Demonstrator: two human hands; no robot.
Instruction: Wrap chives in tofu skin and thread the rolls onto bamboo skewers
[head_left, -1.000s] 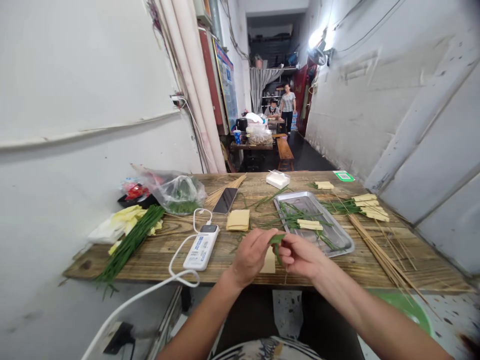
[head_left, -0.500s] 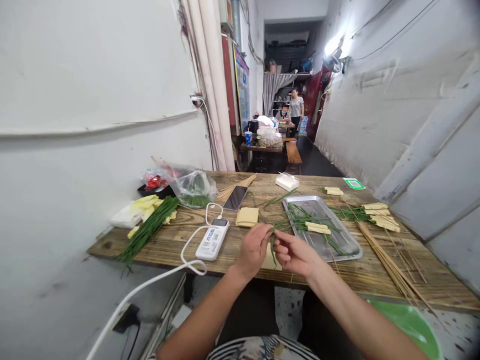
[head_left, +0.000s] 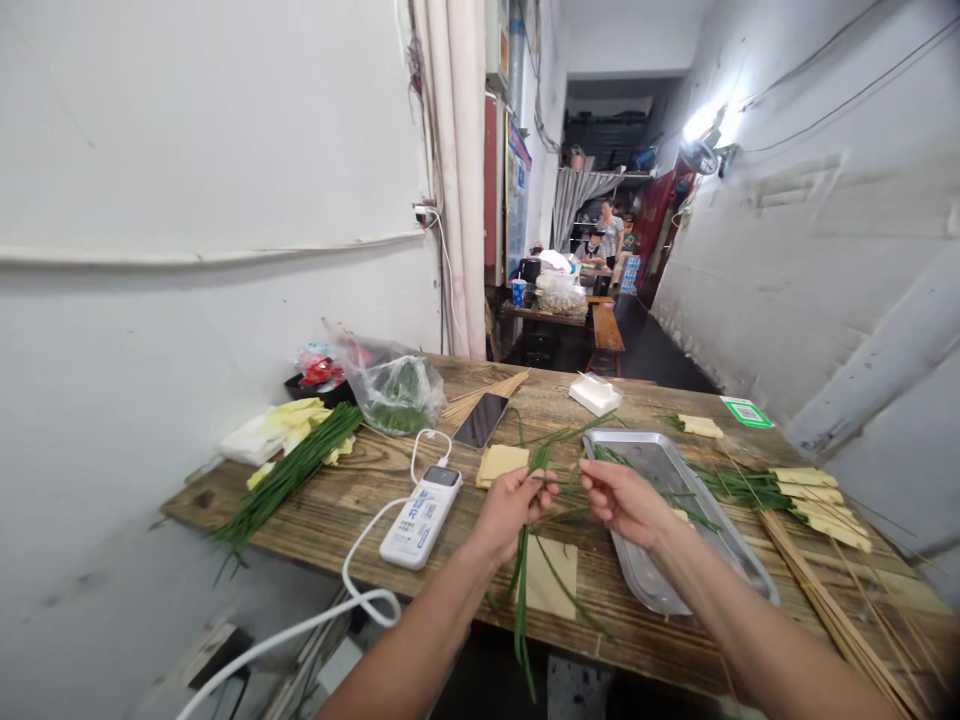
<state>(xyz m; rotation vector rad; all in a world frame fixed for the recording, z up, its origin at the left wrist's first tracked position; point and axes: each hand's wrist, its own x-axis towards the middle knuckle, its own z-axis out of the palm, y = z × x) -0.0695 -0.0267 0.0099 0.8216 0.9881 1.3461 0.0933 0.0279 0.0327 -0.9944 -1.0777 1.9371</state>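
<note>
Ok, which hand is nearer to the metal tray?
Right: the right hand appears over the left side of the metal tray; the left hand, holding green stalks, is farther off, to the tray's left.

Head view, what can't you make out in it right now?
In the head view:
Whether the right hand holds any green stalks: too small to tell.
Part of the metal tray: behind that hand and forearm.
Lower ends of the thin sticks: cut off by the bottom edge.
</note>
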